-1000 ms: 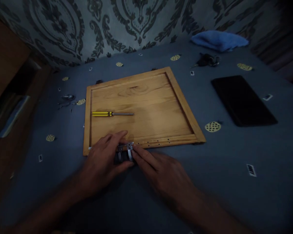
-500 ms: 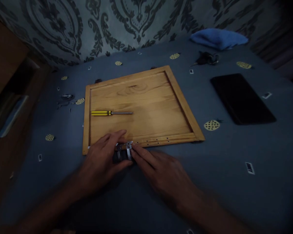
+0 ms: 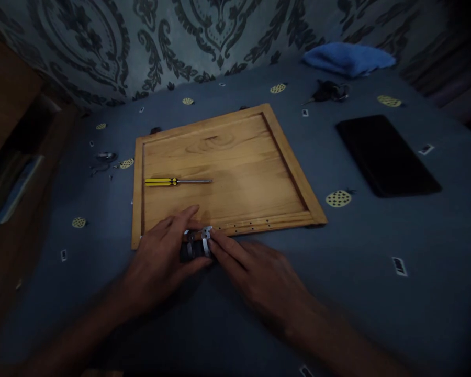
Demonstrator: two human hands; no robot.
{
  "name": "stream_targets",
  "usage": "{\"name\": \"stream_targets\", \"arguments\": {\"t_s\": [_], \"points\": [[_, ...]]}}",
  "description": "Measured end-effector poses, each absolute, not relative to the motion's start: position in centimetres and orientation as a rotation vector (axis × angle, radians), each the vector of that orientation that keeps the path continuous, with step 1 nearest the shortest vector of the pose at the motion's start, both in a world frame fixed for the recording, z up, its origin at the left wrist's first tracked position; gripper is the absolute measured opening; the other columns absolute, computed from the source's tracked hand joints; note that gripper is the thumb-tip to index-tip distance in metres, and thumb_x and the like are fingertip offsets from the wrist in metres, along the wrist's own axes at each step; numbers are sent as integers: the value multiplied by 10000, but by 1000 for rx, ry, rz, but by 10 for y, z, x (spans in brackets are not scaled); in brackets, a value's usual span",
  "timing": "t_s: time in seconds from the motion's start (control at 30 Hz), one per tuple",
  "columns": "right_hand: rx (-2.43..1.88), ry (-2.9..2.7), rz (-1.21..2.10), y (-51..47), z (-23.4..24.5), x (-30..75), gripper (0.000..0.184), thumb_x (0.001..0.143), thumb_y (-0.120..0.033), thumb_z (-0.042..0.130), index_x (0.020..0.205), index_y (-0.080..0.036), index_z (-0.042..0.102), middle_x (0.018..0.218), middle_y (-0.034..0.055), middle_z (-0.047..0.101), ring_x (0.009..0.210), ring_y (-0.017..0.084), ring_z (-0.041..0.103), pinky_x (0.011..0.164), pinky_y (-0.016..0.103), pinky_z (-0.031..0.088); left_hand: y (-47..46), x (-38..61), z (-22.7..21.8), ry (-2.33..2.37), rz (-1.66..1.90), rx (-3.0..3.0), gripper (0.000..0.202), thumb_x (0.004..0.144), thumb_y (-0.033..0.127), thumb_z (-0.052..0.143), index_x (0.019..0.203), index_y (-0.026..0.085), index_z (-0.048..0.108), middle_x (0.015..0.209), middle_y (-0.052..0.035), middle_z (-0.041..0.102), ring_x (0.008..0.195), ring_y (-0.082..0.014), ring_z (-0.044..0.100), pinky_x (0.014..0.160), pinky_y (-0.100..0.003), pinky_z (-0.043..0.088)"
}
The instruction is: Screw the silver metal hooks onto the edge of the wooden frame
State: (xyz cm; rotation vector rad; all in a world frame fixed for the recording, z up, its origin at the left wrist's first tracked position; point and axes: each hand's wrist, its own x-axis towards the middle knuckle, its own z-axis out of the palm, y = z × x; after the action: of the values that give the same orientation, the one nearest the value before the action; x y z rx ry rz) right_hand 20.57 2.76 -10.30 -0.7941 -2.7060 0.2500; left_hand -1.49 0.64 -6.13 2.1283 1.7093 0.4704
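Observation:
A black part with silvery metal brackets (image 3: 196,249) sits at the near edge of a framed wooden board (image 3: 239,157). My left hand (image 3: 163,248) is closed around its left side, with the thumb below and the fingers above. My right hand (image 3: 255,272) presses its fingertips together against the metal bracket at the right end. Part of the black piece is hidden by the fingers, and its exact kind is unclear. A screwdriver with a yellow and black handle (image 3: 160,182) lies on the panel, its shaft pointing right. Several small dark holes run along the near rail.
On the patterned blue cloth (image 3: 337,293), a black flat slab (image 3: 388,157) lies to the right. Behind it are a dark tool-like object (image 3: 329,91) and a crumpled blue cloth (image 3: 349,58). Small metal pieces (image 3: 105,157) lie left of the board. A wooden shelf (image 3: 19,157) borders the left.
The whole view has shifted slightly. Both hands keep nearly the same position on the black part, and the screwdriver stays where it was on the board.

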Motion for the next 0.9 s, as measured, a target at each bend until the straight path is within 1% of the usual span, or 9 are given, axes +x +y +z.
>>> {"name": "stream_targets", "arguments": {"t_s": [0.1, 0.23, 0.33, 0.47, 0.57, 0.73, 0.9], "points": [[-793, -2696, 291, 27, -102, 206, 553, 893, -24, 477, 1428, -133, 563, 1427, 139, 644, 967, 242, 733, 760, 377, 639, 6, -15, -61, 1716, 463, 2120, 806, 814, 278, 798, 1500, 281, 375, 1228, -49, 740, 1168, -272, 687, 982, -450, 559], [-806, -2667, 343, 28, -102, 205, 510, 926, -40, 477, 1412, -150, 585, 1407, 132, 661, 976, 234, 741, 769, 362, 640, 6, -15, -61, 1719, 469, 2105, 809, 815, 259, 791, 1507, 289, 372, 1228, -46, 737, 1169, -266, 685, 979, -436, 558], [-787, -2638, 360, 29, -103, 204, 467, 954, -59, 466, 1395, -134, 597, 1393, 144, 668, 964, 234, 747, 756, 364, 646, 7, -14, -61, 1717, 485, 2095, 813, 813, 260, 793, 1509, 286, 374, 1216, -48, 740, 1165, -265, 686, 989, -435, 553], [-826, -2615, 358, 29, -103, 202, 452, 993, -81, 417, 1395, -168, 604, 1381, 109, 682, 966, 212, 751, 784, 349, 651, 7, -15, -62, 1698, 497, 2123, 820, 810, 262, 801, 1508, 284, 372, 1209, -51, 742, 1164, -277, 685, 976, -442, 558], [-826, -2608, 350, 29, -101, 201, 436, 1001, -77, 401, 1374, -147, 617, 1365, 115, 692, 967, 207, 752, 788, 348, 653, 7, -15, -62, 1682, 496, 2149, 827, 814, 252, 800, 1512, 287, 358, 1216, -51, 736, 1159, -277, 685, 955, -434, 567], [-837, -2651, 293, 29, -100, 201, 446, 970, -55, 437, 1355, -176, 628, 1379, 86, 687, 959, 206, 750, 752, 336, 647, 6, -15, -64, 1690, 487, 2149, 834, 826, 248, 796, 1522, 289, 339, 1221, -58, 726, 1154, -279, 682, 950, -448, 565], [-779, -2681, 181, 28, -101, 203, 485, 912, 3, 453, 1353, -104, 623, 1427, 141, 644, 945, 225, 738, 755, 367, 643, 5, -16, -65, 1692, 509, 2146, 830, 815, 258, 805, 1515, 276, 360, 1241, -73, 719, 1162, -293, 678, 949, -459, 561]]}}
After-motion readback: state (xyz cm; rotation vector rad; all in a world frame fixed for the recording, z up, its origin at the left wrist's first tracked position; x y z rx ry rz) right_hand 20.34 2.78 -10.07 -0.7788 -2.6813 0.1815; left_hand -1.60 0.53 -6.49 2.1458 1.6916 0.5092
